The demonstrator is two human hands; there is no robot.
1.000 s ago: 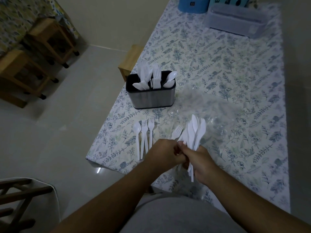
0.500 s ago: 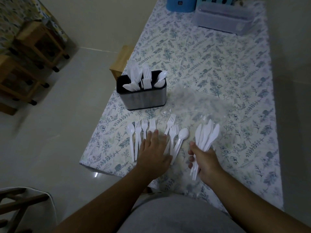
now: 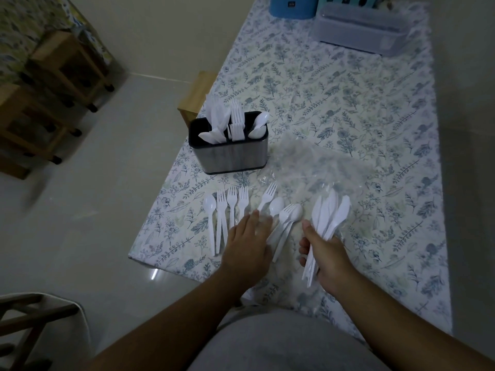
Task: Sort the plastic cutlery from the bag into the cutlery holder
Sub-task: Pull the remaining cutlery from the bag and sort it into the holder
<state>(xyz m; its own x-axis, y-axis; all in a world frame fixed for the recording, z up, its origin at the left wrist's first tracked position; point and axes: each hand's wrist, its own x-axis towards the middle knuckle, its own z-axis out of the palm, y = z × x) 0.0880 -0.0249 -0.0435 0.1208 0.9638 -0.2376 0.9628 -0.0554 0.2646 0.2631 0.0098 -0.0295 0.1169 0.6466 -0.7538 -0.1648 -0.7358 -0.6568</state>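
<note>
Several handles (image 3: 269, 238) under left hand (image 3: 247, 246)

A home, by the look of it, likely a dining corner; a table (image 3: 334, 108) under a leafy floral cloth stands on a pale tiled floor (image 3: 107, 210). Wooden stools (image 3: 51, 84) sit nearby; plastic storage containers (image 3: 359, 28) rest at the table's far end.

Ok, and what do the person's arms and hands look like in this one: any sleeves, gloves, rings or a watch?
Both forearms are bare up to the frame's lower edge, so no sleeves show. The left hand and right hand are bare too: no gloves, and no rings, watch or wristband visible in the dim light. A grey garment covers the person's front.
</note>
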